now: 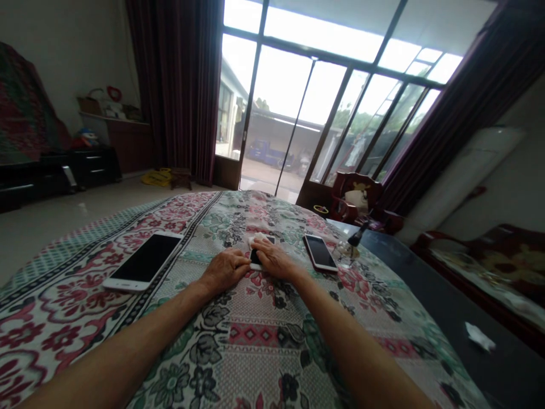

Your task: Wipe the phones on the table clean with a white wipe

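Between my hands a smartphone [255, 258] with a white edge and dark screen lies flat on the flowered cloth. My left hand [225, 268] is closed, its fingertips at the phone's left edge. Over the screen, my right hand [275, 259] presses down with a crumpled white tissue [255, 237] under its fingers; the hand hides much of the phone. To the left lies a larger white phone [145, 262], screen dark. Another white-fronted phone [320, 252] with a reddish edge rests to the right, beside a small clear bottle [347, 254] with a black top.
A patterned cloth [255, 352] covers the surface under the phones. On the right, a dark tabletop [430, 301] holds a crumpled white tissue [479, 336]. Beyond are a carved wooden chair [355, 199], a yellow item [156, 176] on the floor and glass doors.
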{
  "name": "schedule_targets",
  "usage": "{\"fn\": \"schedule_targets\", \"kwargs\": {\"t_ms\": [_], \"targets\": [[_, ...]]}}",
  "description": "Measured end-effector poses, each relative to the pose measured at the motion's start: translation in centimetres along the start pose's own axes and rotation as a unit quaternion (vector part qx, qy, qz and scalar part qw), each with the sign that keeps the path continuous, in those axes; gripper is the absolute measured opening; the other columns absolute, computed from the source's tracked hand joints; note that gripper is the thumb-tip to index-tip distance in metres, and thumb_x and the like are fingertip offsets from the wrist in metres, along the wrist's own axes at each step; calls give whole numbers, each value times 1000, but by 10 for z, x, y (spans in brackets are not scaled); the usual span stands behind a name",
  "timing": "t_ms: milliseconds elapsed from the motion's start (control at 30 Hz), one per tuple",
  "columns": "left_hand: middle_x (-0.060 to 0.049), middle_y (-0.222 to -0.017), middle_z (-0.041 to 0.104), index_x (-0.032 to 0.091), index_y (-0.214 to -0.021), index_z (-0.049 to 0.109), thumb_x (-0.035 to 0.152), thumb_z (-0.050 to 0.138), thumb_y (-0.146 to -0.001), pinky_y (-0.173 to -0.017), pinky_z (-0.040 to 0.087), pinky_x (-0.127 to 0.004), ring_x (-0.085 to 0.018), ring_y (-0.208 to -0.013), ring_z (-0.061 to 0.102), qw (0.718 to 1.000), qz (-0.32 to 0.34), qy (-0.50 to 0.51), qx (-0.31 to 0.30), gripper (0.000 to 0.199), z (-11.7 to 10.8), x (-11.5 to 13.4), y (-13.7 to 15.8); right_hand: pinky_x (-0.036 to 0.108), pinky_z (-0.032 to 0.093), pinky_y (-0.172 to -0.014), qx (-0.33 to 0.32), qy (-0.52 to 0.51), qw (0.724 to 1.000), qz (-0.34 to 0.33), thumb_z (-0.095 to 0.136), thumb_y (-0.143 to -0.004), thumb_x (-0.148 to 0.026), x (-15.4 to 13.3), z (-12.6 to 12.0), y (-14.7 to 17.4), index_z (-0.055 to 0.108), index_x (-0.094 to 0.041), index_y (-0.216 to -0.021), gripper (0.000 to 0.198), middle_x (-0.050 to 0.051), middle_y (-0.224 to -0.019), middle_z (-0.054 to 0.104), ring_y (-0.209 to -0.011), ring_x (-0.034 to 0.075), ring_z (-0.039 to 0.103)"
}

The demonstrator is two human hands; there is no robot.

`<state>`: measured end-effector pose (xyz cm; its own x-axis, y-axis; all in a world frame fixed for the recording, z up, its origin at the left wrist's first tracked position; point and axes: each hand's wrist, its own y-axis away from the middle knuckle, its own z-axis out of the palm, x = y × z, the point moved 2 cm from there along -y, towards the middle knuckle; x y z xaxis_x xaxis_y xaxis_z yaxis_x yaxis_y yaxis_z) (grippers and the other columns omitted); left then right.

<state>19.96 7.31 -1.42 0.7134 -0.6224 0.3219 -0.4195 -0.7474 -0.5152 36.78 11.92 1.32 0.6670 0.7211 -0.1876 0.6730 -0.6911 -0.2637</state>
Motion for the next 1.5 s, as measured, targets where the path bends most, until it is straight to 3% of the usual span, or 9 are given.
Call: {"fn": "schedule_targets", "kwargs": {"t_ms": [233, 433, 567, 700, 833, 967, 1200, 1367, 1500], "targets": [[-2, -84, 71, 23, -80, 74, 21, 55, -88, -85, 46, -30, -16, -83, 62, 1000, 16, -2, 3, 21, -1, 3, 1, 38, 38, -105, -6, -2, 999, -37, 34, -96, -20, -33, -2, 30, 56, -16, -125, 36, 10, -135, 54, -127, 22, 46], [-2, -81, 71, 24, -81, 74, 21, 54, -88, -84, 46, -28, -15, -81, 62, 1000, 11, -5, 4, 21, -2, 3, 3, 40, 35, -108, -9, -17, 1000, -15, 35, -96, -22, -44, -8, 45, 53, -17, -129, 38, 10, -139, 51, -132, 23, 41], [-3, -82, 70, 22, -81, 74, 23, 54, -89, -83, 45, -29, -16, -82, 61, 1000, 11, -15, -9, 22, -2, 4, 2, 36, 36, -108, 9, -39, 999, -29, 35, -96, -18, -31, -10, 37, 57, -21, -124, 36, 6, -132, 57, -127, 18, 47], [-2, -81, 69, 23, -80, 74, 23, 55, -88, -83, 45, -29, -16, -81, 60, 1000, -6, -5, -7, 21, -3, 4, 1, 38, 37, -107, 26, -40, 999, 21, 36, -95, -17, -2, -5, 20, 59, -25, -122, 37, 5, -131, 59, -127, 18, 48], [-2, -82, 69, 24, -84, 75, 26, 56, -88, -82, 46, -29, -16, -82, 61, 1000, -16, 3, -1, 19, -2, 3, 1, 39, 36, -108, 34, -59, 995, 72, 36, -93, -18, 27, 1, 4, 60, -21, -122, 38, 8, -134, 56, -129, 20, 46], [-2, -81, 69, 25, -84, 75, 27, 57, -88, -80, 47, -29, -16, -81, 61, 1000, -22, 1, -3, 19, -3, 4, 1, 36, 37, -106, 34, -78, 993, 82, 33, -93, -18, 43, 1, -10, 61, -20, -118, 38, 7, -129, 59, -122, 17, 51], [-2, -82, 71, 24, -86, 76, 26, 59, -88, -81, 47, -28, -17, -84, 63, 999, -37, 9, 3, 17, -4, 4, 1, 30, 37, -104, 28, -73, 994, 76, 32, -92, -14, 40, -3, -18, 62, -16, -112, 36, 8, -122, 61, -117, 16, 52], [-3, -83, 71, 22, -85, 76, 25, 60, -87, -81, 46, -27, -16, -83, 63, 999, -40, 5, 7, 16, -4, 5, 1, 34, 36, -105, 23, -44, 994, 94, 35, -92, -13, 27, 0, -10, 62, -18, -111, 34, 7, -122, 61, -117, 18, 52], [-3, -83, 71, 22, -85, 75, 25, 60, -87, -81, 46, -26, -16, -83, 62, 999, -34, -1, 11, 16, -4, 6, 2, 31, 34, -107, 26, -27, 997, 66, 37, -91, -10, 12, 3, 0, 61, -16, -111, 32, 9, -123, 60, -118, 18, 50]]}}
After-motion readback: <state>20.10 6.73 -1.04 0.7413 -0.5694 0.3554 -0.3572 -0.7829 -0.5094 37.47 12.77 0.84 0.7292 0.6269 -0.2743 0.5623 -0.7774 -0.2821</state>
